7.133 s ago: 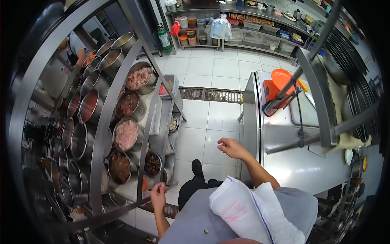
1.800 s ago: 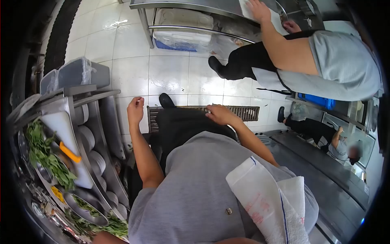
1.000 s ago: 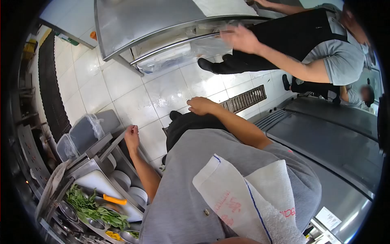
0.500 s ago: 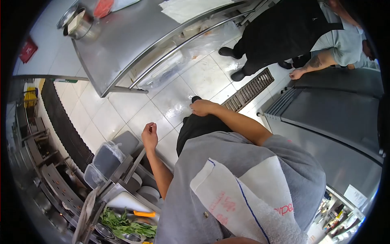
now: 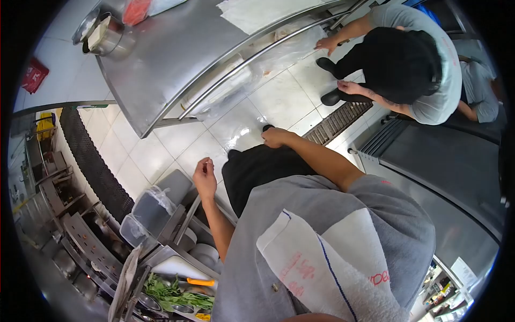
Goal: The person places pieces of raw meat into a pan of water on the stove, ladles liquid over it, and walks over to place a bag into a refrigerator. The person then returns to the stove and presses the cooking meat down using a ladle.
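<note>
My left hand (image 5: 205,180) hangs in the air to the left of my body, above the steel counter with the plates. Its fingers are loosely curled together, and I see nothing in them. In front of my dark trousers (image 5: 263,170) is my right hand (image 5: 274,137), loosely closed, with no object showing; part of its fingers is hidden. A white towel (image 5: 300,252) with a blue stripe and red lettering hangs over my grey shirt (image 5: 375,225). Grey plastic bins (image 5: 155,201), one with a clear bag, stand closest to my left hand.
Ahead is a steel table (image 5: 161,53) with a metal pot (image 5: 110,40). A co-worker (image 5: 402,64) bends low at upper right, with another person (image 5: 477,88) behind. A floor grate (image 5: 340,123), steel fridges (image 5: 445,172), a black mat (image 5: 91,161) and green leaves (image 5: 171,292) surround me.
The co-worker at upper right has bent down, one hand now reaching towards the table's lower shelf. My view has shifted slightly. Both my hands stay loosely curled.
</note>
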Tool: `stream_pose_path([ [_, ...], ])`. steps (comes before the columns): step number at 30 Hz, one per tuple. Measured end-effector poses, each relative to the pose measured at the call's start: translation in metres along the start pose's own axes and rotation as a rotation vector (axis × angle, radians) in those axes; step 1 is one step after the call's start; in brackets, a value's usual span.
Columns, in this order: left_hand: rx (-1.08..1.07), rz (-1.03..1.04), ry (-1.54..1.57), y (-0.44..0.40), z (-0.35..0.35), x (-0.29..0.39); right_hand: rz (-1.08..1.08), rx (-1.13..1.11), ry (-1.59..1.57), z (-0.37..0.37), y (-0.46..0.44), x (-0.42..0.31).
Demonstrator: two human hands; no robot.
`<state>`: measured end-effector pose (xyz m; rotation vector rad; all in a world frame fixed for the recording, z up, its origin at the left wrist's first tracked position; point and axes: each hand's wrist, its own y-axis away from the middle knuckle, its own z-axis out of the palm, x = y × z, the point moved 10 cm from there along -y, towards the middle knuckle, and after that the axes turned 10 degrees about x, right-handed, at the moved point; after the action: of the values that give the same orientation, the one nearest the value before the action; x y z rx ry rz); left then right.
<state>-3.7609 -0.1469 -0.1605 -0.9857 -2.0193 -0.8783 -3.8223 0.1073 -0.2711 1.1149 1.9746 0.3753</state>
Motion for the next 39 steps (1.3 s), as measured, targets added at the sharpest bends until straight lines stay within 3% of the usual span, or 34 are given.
stream_pose_path([
  [5, -0.080, -0.014, -0.116, -0.028, -0.038, -0.017, 0.105, 0.058, -0.037, 0.011, -0.038, -0.006],
  [13, -0.026, 0.263, -0.174, -0.125, -0.137, 0.020, 0.301, 0.209, -0.321, 0.054, -0.098, -0.051],
  [16, -0.126, 0.399, -0.317, -0.141, -0.121, 0.068, 0.371, 0.372, -0.494, 0.056, -0.085, -0.062],
  [21, -0.292, 0.866, -0.390, -0.122, -0.054, 0.157, 0.549, 0.524, -0.705, 0.097, -0.066, -0.031],
  [23, -0.368, 0.862, -0.482, -0.126, -0.034, 0.160, 0.618, 0.696, -0.809, 0.112, -0.053, -0.014],
  [25, -0.403, 1.041, -0.468, -0.103, -0.013, 0.179, 0.649, 0.780, -0.842, 0.130, -0.046, 0.000],
  [29, -0.624, 1.013, -0.596, -0.085, 0.029, 0.154, 0.824, 0.882, -0.962, 0.169, -0.026, 0.015],
  [31, -0.767, 1.225, -0.616, -0.048, 0.046, 0.151, 0.858, 0.901, -0.985, 0.180, -0.015, 0.017],
  [34, -0.902, 1.081, -0.683, -0.026, 0.060, 0.128, 0.851, 0.859, -1.044, 0.194, -0.007, 0.021],
  [39, -1.004, 1.029, -0.735, -0.008, 0.076, 0.108, 0.890, 0.904, -1.030, 0.198, 0.030, 0.034],
])
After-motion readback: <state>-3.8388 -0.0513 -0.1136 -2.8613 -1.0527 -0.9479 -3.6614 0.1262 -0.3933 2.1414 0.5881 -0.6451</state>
